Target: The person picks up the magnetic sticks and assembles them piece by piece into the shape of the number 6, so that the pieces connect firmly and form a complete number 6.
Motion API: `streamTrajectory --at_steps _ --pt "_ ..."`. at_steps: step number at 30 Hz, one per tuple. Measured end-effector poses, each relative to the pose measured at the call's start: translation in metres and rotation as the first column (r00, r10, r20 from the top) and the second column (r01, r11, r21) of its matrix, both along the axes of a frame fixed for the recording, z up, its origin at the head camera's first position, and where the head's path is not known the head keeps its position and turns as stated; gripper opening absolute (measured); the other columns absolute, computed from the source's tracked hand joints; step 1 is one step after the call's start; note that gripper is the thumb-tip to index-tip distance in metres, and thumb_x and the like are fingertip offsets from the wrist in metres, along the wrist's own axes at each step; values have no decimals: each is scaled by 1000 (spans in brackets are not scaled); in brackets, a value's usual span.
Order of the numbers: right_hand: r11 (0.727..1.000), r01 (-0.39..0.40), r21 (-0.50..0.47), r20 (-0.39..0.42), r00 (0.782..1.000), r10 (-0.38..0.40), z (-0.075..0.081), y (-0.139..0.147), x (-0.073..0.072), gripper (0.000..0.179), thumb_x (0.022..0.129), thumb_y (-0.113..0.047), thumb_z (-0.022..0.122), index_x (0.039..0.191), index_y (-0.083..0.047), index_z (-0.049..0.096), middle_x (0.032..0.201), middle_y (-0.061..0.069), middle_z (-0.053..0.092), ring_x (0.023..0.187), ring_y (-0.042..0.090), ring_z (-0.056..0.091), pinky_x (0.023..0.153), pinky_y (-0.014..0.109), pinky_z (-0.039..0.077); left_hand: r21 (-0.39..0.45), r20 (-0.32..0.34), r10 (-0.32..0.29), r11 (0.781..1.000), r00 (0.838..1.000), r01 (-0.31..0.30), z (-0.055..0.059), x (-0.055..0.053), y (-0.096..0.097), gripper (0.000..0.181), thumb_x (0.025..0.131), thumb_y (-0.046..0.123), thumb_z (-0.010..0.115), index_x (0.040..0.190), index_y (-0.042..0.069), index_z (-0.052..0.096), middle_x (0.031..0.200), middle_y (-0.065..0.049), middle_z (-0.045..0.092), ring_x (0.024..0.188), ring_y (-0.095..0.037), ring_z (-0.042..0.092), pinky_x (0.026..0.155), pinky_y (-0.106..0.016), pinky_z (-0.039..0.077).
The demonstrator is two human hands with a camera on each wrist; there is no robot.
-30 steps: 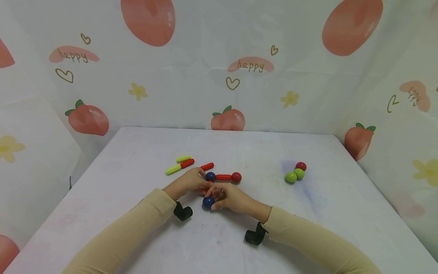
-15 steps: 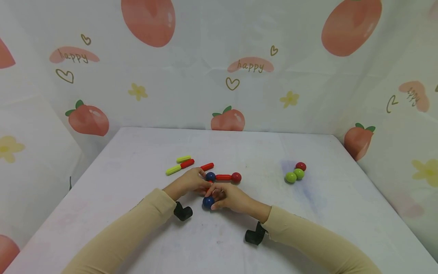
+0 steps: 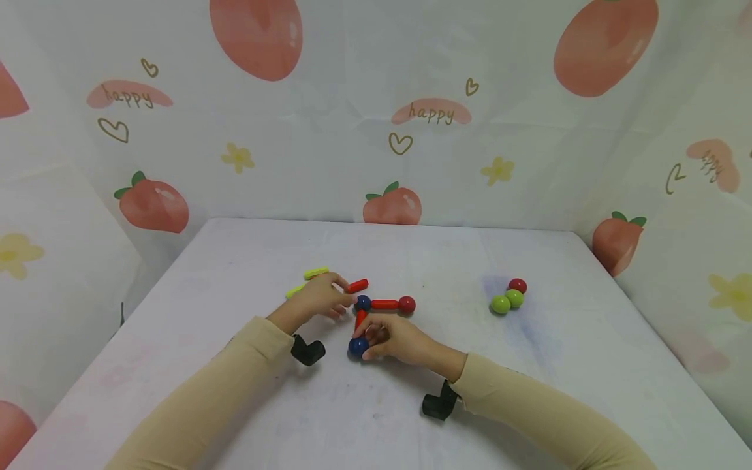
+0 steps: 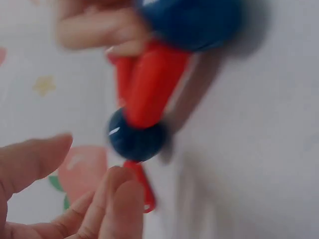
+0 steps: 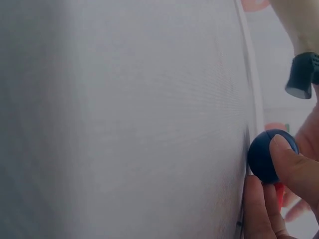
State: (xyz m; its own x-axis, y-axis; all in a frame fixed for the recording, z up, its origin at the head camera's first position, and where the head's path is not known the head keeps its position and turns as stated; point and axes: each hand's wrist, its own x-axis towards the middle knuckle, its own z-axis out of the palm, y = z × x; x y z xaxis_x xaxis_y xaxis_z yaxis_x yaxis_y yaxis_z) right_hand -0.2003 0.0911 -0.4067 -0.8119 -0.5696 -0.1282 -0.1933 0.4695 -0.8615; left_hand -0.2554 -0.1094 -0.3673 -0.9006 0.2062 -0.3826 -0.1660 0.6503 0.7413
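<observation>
My right hand (image 3: 399, 336) pinches the near blue ball (image 3: 359, 347); in the right wrist view its thumb (image 5: 284, 154) presses on the ball from one side. A red rod (image 3: 361, 318) runs from this ball to a second blue ball (image 3: 363, 303) farther back. Another red rod (image 3: 384, 304) joins that one to a red ball (image 3: 407, 305) on the right. My left hand (image 3: 317, 297) hovers just left of the far blue ball, fingers spread and holding nothing. Beyond its fingertips lies a red rod (image 3: 357, 286), slanting back from the far ball.
Behind the left hand lie two yellow rods, one (image 3: 316, 273) farther back and one (image 3: 295, 291) partly covered by the hand. Two green balls (image 3: 501, 304) and a crimson ball (image 3: 517, 285) sit together on the right of the white table (image 3: 235, 418). A printed cloth hangs behind.
My left hand has let go near the red rod between the blue balls and moved back and left, now covering part of the loose rods. The right hand stays in place.
</observation>
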Motion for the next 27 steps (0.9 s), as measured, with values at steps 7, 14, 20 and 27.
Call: streamTrajectory --at_steps 7,14,20,27 --pt "1000 -1 -6 5 1000 1 -1 -1 -1 30 86 -6 80 115 -8 71 106 9 68 92 11 65 89 27 59 100 -163 53 994 985 -36 7 -10 -7 38 101 18 62 134 -1 57 127 -22 68 110 -33 70 98 -39 58" --pt "1000 -10 -17 -3 1000 10 -1 0 0 30 86 -6 80 115 -7 71 106 10 69 91 11 65 87 25 58 45 -250 25 999 968 -14 -9 -15 1 33 98 13 64 129 4 65 133 -17 67 121 -31 64 100 -42 56" --pt "1000 -17 -23 2 1000 17 0 0 1 30 86 -5 80 115 -6 71 107 11 69 92 11 65 88 25 58 -4 -206 13 1000 978 -14 -13 -25 6 36 94 9 68 130 8 67 136 -16 64 120 -30 64 101 -45 54" --pt "1000 -10 -17 6 1000 10 0 0 0 31 86 -5 80 115 -7 71 107 10 69 91 10 65 88 25 58 -53 -136 -2 999 991 -5 -17 -37 14 36 92 9 73 128 8 68 129 -17 67 101 -26 67 95 -38 55"
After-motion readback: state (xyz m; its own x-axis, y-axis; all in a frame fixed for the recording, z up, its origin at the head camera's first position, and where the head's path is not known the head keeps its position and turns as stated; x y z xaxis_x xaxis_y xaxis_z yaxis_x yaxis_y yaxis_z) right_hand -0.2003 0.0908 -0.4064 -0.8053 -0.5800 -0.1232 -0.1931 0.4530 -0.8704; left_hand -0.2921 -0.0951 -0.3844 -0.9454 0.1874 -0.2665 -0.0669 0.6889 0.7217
